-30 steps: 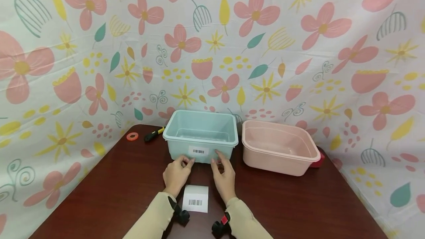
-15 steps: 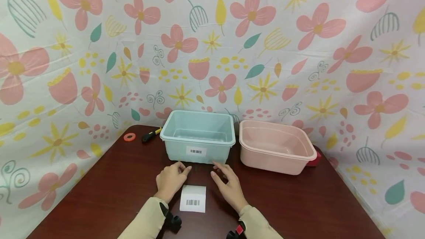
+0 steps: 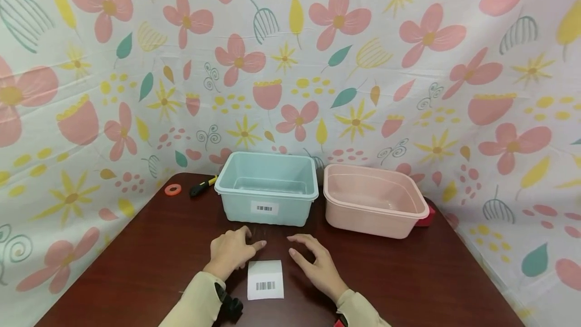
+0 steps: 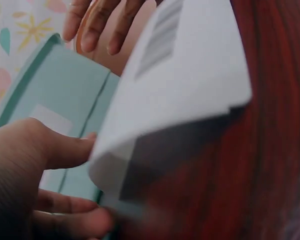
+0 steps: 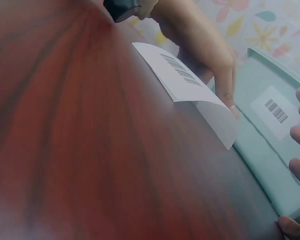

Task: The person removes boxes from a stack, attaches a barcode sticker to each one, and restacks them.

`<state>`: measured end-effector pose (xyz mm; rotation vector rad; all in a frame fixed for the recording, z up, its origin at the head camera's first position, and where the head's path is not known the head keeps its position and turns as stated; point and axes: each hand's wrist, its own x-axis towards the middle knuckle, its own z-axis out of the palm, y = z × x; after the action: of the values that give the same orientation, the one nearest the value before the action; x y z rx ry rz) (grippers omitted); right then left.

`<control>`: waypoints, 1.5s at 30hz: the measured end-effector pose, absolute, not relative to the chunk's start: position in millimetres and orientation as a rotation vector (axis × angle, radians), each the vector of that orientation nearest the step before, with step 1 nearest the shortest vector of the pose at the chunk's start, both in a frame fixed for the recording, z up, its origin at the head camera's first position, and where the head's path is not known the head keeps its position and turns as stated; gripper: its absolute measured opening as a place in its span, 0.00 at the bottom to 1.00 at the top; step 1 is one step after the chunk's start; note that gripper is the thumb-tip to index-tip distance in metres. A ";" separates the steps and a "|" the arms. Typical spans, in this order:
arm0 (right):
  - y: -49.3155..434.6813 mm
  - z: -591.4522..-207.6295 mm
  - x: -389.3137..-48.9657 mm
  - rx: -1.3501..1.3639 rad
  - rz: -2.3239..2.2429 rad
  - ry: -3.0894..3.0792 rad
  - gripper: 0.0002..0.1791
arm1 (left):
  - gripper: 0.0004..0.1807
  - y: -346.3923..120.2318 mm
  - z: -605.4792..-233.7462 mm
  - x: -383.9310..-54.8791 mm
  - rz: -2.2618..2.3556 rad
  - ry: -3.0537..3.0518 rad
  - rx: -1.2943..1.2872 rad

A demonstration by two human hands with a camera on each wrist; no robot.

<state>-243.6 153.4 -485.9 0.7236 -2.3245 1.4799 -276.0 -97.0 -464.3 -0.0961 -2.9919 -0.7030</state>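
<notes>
A white paper sheet with a printed barcode [image 3: 265, 272] lies on the table, its far end curling up. My left hand [image 3: 231, 250] is at the sheet's far left, with thumb and index finger apart; in the left wrist view the thumb [image 4: 70, 150] is right at the curled edge of the sheet [image 4: 190, 75]. On the sheet's right, my right hand [image 3: 317, 264] is held above the table with fingers loosely bent and nothing between them. Beyond both hands stands a light blue plastic bin [image 3: 292, 212], bearing a white barcode label [image 3: 265, 209] on its front wall.
A pink plastic basin [image 3: 363, 221] stands right of the blue bin, with a red object [image 3: 426, 217] partly hidden behind it. At the back left lie an orange ring [image 3: 167, 191] and a black and yellow handled tool [image 3: 198, 188]. A floral cloth [image 3: 290, 39] hangs behind the table.
Both hands have come back from the front of the blue bin toward the sheet. The right hand has also shifted outward to the right. The head view has turned slightly.
</notes>
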 end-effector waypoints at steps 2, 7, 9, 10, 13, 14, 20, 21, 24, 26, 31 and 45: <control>154.8 -486.1 -242.5 0.732 1.487 -2.338 0.16 | 0.38 -97.0 -463.3 -273.4 -0.702 -3.016 -0.107; 158.3 -487.9 -239.7 0.752 1.479 -2.356 0.15 | 0.41 -93.1 -463.3 -269.6 -0.754 -3.024 -0.155; 159.8 -489.3 -239.0 0.769 1.484 -2.348 0.15 | 0.42 -90.5 -463.9 -269.2 -0.796 -3.012 -0.179; 160.4 -489.9 -238.9 0.780 1.487 -2.344 0.15 | 0.42 -89.2 -464.1 -269.1 -0.820 -3.005 -0.188; 161.4 -490.0 -238.9 0.801 1.487 -2.356 0.14 | 0.42 -85.5 -464.4 -269.2 -0.944 -2.980 -0.213; 161.9 -490.7 -239.8 0.795 1.496 -2.372 0.14 | 0.41 -84.4 -464.8 -269.4 -0.993 -2.974 -0.222; 163.0 -490.6 -240.8 0.712 1.500 -2.451 0.18 | 0.34 -77.7 -470.9 -270.5 -1.454 -2.853 -0.319; 162.9 -490.7 -241.1 0.691 1.507 -2.455 0.20 | 0.32 -76.7 -472.2 -270.9 -1.549 -2.808 -0.335; 163.1 -491.4 -243.2 0.617 1.550 -2.455 0.22 | 0.25 -73.2 -476.0 -272.6 -1.788 -2.659 -0.363; 163.7 -491.3 -245.1 0.556 1.615 -2.444 0.24 | 0.20 -70.0 -477.8 -273.7 -1.916 -2.542 -0.366; 165.5 -490.1 -247.9 0.422 1.752 -2.446 0.26 | 0.17 -59.5 -479.7 -272.3 -2.160 -2.318 -0.349; 178.1 -485.0 -249.3 0.339 2.096 -2.258 0.17 | 0.17 -48.8 -480.0 -271.3 -2.398 -2.233 -0.419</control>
<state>-249.3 178.1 -485.0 0.3386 -2.2581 2.0956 -271.3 -48.8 -480.0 -0.4188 -2.2332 -2.3975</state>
